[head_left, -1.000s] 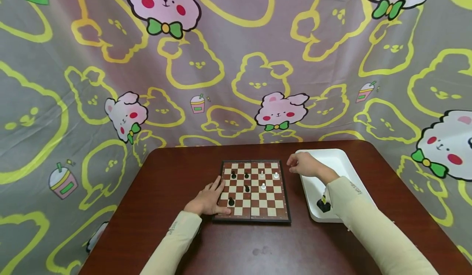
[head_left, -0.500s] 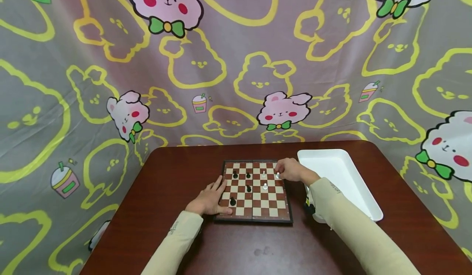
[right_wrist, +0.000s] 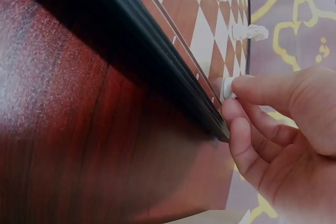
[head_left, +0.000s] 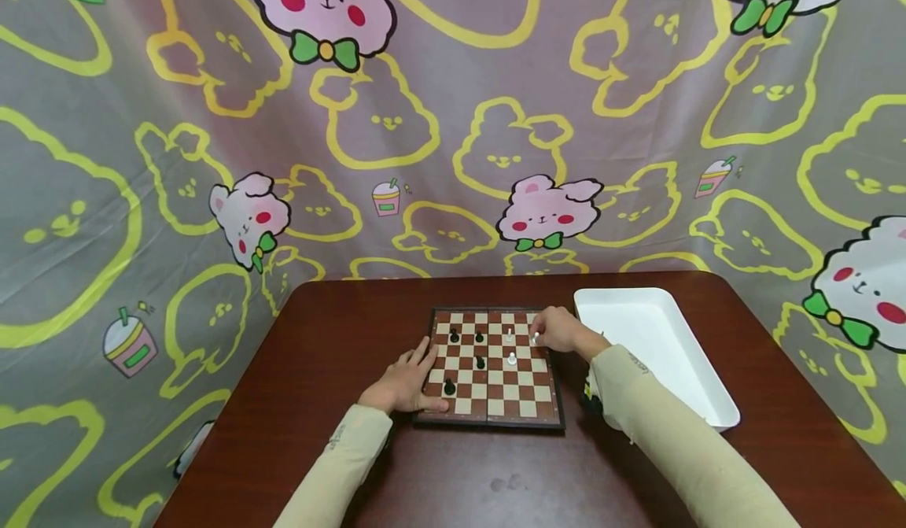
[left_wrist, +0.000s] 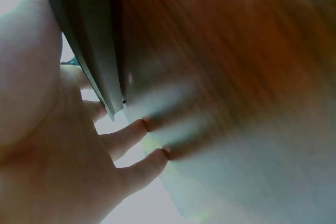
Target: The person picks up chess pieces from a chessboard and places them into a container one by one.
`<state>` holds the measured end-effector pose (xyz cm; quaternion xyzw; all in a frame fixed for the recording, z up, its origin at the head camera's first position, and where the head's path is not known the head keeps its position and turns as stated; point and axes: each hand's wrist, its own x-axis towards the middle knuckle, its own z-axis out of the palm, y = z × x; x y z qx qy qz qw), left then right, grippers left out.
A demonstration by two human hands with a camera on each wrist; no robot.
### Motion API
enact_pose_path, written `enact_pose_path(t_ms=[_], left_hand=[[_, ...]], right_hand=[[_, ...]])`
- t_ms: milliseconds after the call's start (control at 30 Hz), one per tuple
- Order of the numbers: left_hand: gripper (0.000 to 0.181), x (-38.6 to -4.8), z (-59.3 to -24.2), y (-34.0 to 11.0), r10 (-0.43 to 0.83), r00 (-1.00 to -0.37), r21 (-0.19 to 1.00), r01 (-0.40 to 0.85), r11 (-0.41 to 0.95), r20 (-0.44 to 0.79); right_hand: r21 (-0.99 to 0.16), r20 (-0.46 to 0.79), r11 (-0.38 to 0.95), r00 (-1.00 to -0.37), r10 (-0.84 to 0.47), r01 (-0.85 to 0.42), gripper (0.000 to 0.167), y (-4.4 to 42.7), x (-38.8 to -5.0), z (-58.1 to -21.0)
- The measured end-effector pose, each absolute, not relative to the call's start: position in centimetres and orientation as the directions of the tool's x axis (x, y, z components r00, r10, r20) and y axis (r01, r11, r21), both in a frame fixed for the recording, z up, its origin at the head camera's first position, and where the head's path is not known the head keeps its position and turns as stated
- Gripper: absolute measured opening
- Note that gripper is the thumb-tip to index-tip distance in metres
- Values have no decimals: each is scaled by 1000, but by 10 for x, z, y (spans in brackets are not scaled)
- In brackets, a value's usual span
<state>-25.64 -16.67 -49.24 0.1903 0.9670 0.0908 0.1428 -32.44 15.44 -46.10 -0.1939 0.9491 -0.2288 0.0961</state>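
Note:
A brown-and-cream chessboard (head_left: 520, 390) with a black rim lies on the table. My right hand (head_left: 561, 330) is at its right edge, thumb and fingers pinching a white chess piece (right_wrist: 227, 87); the fingers hide most of that piece. Two more white chess pieces stand nearby, one farther back (head_left: 510, 334) and one nearer (head_left: 512, 359). Several black chess pieces, such as this one (head_left: 449, 387), stand on the left half. My left hand (head_left: 402, 382) rests on the board's left edge with fingers spread; in the left wrist view its fingers reach past the dark board side (left_wrist: 86, 30).
A white tray (head_left: 722, 414) stands right of the board, partly behind my right forearm. The dark red-brown table (head_left: 318, 331) reaches back to a patterned cloth (head_left: 453, 229) hanging around it.
My right hand has moved left from the tray's near side to the white chess piece at the board's right edge. The left hand stays on the board, and the view has shifted slightly.

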Motion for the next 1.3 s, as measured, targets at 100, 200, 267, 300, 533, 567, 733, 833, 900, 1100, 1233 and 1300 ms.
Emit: enact_pose_path(t_ms=[100,200,267,300,533,567,733,833,900,1100,1233,1300], left_hand=[[112,-256,-493,-167,394,-887,236,341,910,-240],[112,-255,-491,-166,393,-888,236,340,911,-238],[112,-255,-490,-166,390,-890,235,337,912,-237],[112,-255,-490,-166,391,-889,237,337,911,-238],[110,-254,-489,-168,402,-885,249,345,905,-235],[110,-254,-489,-168,402,-886,249,346,905,-232],[110,-254,-489,-168,399,-885,246,342,907,-241],[110,-254,-490,-167,403,-883,251,345,904,-240],[110,-254,-490,-166,404,-883,249,346,905,-241],[110,-254,-490,-166,391,-887,239,335,911,-246],[110,-254,-490,-166,389,-889,241,333,912,-242],[111,-254,-490,-165,389,-888,244,333,911,-243]], right_hand=[[-482,-89,812,-904,-419,-329,11,155,-323,-459],[-499,-64,795,-900,-430,-344,11,157,-320,-452],[-504,-40,781,-893,-448,-369,10,160,-318,-445],[-502,-28,774,-887,-461,-386,10,161,-317,-441],[-490,31,746,-864,-503,-452,9,179,-313,-416],[-498,33,742,-865,-501,-449,10,182,-312,-412],[-508,51,735,-867,-495,-449,10,196,-309,-402],[-505,65,741,-876,-479,-442,9,207,-310,-400],[-507,70,745,-883,-465,-433,9,215,-311,-400],[-482,90,766,-894,-440,-425,13,240,-316,-404],[-497,69,774,-907,-415,-392,15,259,-316,-407],[-503,56,780,-914,-402,-373,15,268,-315,-410]])
